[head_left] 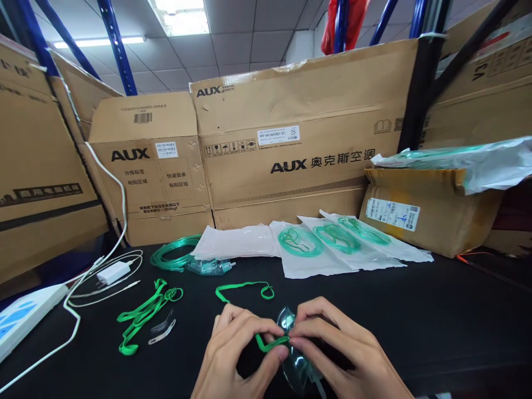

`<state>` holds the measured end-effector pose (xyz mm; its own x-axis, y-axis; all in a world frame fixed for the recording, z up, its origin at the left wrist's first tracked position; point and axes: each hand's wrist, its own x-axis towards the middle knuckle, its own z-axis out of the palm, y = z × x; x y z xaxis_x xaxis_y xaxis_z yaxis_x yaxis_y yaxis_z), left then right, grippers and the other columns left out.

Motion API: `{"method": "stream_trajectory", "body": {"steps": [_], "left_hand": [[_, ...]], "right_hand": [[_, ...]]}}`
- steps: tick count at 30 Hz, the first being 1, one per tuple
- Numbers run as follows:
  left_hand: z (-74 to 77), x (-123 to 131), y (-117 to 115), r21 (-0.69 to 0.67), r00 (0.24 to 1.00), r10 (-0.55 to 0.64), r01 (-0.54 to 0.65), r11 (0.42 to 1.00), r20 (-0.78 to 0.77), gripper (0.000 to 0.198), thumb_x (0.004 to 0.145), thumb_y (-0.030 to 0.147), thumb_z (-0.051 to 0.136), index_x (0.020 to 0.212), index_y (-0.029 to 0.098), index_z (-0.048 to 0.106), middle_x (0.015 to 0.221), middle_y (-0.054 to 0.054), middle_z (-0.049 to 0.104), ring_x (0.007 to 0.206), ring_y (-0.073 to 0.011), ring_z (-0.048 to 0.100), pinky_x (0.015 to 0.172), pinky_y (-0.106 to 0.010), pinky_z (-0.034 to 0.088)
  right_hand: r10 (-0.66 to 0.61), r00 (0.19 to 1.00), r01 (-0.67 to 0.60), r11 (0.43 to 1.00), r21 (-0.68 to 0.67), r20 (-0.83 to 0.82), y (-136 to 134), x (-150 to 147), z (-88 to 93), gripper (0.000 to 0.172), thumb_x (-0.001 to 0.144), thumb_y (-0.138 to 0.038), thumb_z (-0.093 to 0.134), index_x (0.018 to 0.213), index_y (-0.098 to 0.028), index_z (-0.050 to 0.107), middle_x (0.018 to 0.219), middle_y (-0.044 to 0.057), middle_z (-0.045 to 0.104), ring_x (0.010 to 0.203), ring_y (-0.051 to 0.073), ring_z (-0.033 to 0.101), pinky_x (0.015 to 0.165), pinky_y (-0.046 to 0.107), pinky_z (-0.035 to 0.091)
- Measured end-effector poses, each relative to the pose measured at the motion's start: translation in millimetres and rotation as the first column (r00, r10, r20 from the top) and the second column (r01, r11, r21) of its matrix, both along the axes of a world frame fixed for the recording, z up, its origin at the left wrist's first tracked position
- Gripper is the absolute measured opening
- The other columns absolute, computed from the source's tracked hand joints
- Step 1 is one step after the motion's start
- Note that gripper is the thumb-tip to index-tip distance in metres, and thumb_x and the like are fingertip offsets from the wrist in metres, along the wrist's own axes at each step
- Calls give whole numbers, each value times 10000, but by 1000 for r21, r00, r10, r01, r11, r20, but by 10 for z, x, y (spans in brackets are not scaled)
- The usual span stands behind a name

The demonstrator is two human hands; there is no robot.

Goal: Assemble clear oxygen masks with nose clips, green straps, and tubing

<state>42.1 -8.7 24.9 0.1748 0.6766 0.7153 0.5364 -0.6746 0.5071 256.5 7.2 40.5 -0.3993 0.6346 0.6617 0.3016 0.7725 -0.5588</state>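
Head view, mask: the clear mask (296, 370) sits between the two hands, near the bottom edge; fingers cover its middle, so only an upper bulge and a lower part show, and its glossy outline is hard to follow against the black tabletop (415, 316).
Strap at the mask: the green strap (266, 344) bends between the fingertips and reaches the mask; the exact point of contact is hidden by the fingers.
Strap end on the table: a green length (245, 285) with a curled tip lies beyond the left hand and runs behind it; whether it joins the held strap cannot be seen.
Left hand: the left hand (228, 343) comes in from the bottom edge, wrist cut off, knuckles up, fingers curled, thumb and index finger pinching the strap.
Right hand: the right hand (343, 344) mirrors it, back of the hand up, fingertips drawn together on the strap's tip at the mask; whether the mask's rim is also in the pinch cannot be told.
Metal tool: a small curved metal tool (163, 333) lies left of the hands, its dark half hard to read.
Spare straps: tangled green straps (143, 316) lie just beside it.
Tubing: a green coil (172, 256) is partly covered by white packets (239, 242).
Filled packs: three packs with green tubing (300, 263) overlap, hiding parts of each other.
Power strip: the white power strip (39, 305) is cut off at the left edge.
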Motion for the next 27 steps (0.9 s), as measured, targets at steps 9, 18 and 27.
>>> {"method": "stream_trajectory", "body": {"steps": [9, 18, 27], "left_hand": [[-13, -3, 3, -47, 997, -30, 27, 999, -66, 388, 914, 183, 821, 1227, 405, 762, 883, 68, 799, 790, -199, 625, 775, -325, 432], [47, 50, -54, -89, 993, 43, -52, 995, -108, 304, 815, 55, 712, 999, 293, 754, 831, 42, 791, 760, -202, 650, 772, -354, 451], [50, 47, -48, -36, 986, 87, -93, 995, -140, 329, 748, 39, 678, 968, 277, 736, 770, 38, 761, 696, -193, 600, 737, -341, 463]], "right_hand": [[25, 999, -24, 999, 30, -35, -5, -21, -45, 172, 1022, -109, 644, 1009, -257, 730, 1006, 27, 687, 882, 173, 731, 804, 253, 595], [42, 999, -43, 998, 40, 14, -15, -32, -24, 168, 1048, -113, 599, 1040, -246, 703, 1007, 42, 684, 870, 179, 724, 788, 261, 594], [29, 1000, -29, 1000, -8, 6, -51, 32, 74, 178, 1055, -124, 592, 1014, -278, 670, 998, 20, 722, 890, 181, 747, 805, 245, 601]]}}
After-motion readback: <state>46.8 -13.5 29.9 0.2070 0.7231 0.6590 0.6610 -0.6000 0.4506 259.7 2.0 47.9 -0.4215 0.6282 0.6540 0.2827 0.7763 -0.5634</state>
